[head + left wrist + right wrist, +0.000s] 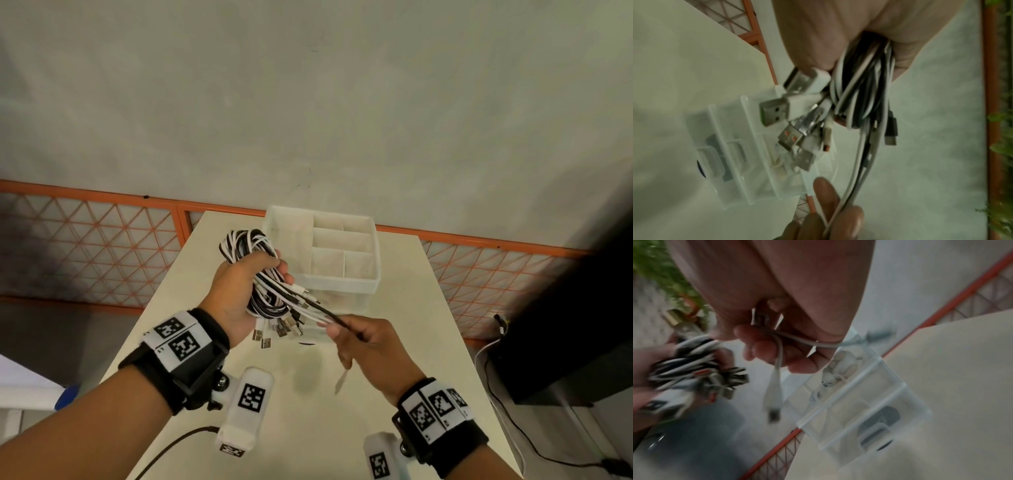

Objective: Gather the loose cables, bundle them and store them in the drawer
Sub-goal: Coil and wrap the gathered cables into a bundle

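A: Left hand, raised above the table: fingers curled tight round a coiled bundle of black and white cables, loops standing out above the fist, plug ends hanging loose below it.

B: Same grip from the left wrist: bundle clamped in the closed fist, flat metal plugs fanned out toward the clear drawer unit.

A: Right hand, nearer the body and just right of the bundle: fingertips pinching a few strands, black and white, drawn out taut from the bundle.

B: From the right wrist, fingers curled round a pale cable, one small plug dangling free beneath. Blurred here; exact number of strands held not clear.

A: Drawer unit, clear plastic, on the table directly beyond both hands; a white divided tray on top. Whether any drawer stands open not clear.

B: Small white item and a dark round item visible through the clear walls.

A: Behind the table, an orange-framed mesh panel along the wall.
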{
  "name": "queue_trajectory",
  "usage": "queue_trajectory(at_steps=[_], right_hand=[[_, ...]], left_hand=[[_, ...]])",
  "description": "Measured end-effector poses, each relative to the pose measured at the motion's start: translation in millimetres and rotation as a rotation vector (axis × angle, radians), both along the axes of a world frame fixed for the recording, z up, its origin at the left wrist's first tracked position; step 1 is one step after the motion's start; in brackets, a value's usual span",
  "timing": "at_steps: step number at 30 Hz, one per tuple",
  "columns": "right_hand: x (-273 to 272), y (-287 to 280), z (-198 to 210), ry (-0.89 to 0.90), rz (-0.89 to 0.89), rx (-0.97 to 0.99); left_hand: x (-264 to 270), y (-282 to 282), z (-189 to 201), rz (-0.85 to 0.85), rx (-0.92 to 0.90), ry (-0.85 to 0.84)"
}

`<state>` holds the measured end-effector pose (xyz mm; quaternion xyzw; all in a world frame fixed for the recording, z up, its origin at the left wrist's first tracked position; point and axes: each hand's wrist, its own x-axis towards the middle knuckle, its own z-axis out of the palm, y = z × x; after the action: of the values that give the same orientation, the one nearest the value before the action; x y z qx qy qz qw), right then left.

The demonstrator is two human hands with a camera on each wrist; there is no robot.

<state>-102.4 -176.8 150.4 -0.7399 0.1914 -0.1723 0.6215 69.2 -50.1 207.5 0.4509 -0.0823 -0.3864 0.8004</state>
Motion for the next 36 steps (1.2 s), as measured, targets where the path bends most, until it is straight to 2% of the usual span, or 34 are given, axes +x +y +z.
queue_trajectory(at_steps=[2, 4, 6, 8, 11, 13, 16, 21, 26, 30, 36], right_hand=[[-1.6, -5.1, -2.4, 0.033, 0.020, 0.105], [-0.6, -7.4, -0.8, 0.122, 0.082, 0.127], [3.3, -9.5, 5.2, 0.216, 0.140, 0.049], [9.2, -11.1, 17.0, 0.271, 0.163, -0.093], [19.3, -8.9, 33.9, 0.291, 0.129, -0.256], [24.3, -4.9, 38.8, 0.323, 0.110, -0.339], [28.1, 0.2, 37.2, 0.317, 0.069, -0.412], [28.4, 4.5, 38.8, 0.239, -0.010, -0.324], [18.8, -10.0, 43.2, 0.177, -0.098, -0.173], [16.8, -6.1, 47.4, 0.136, -0.036, -0.171], [32.7, 11.0, 43.6, 0.057, -0.076, -0.227]], left_hand=[[0.0, 4.9, 1.4, -0.117, -0.062, 0.036], [-4.8, 8.6, 0.9, -0.271, -0.062, -0.003], [-12.2, 10.5, 0.0, -0.440, 0.072, -0.134], [-20.0, 9.2, -2.2, -0.575, 0.298, -0.372], [-32.5, 2.5, -7.9, -0.610, 0.521, -0.685], [-34.7, -2.2, -17.1, -0.550, 0.574, -0.733], [-35.7, -6.9, -23.5, -0.507, 0.555, -0.695], [-38.5, -5.9, -25.7, -0.465, 0.376, -0.521], [-24.2, -2.5, -23.4, -0.228, 0.310, -0.272], [-18.1, -2.8, -23.3, -0.238, 0.264, -0.298], [-30.7, -5.8, -23.5, -0.297, 0.169, -0.298]])
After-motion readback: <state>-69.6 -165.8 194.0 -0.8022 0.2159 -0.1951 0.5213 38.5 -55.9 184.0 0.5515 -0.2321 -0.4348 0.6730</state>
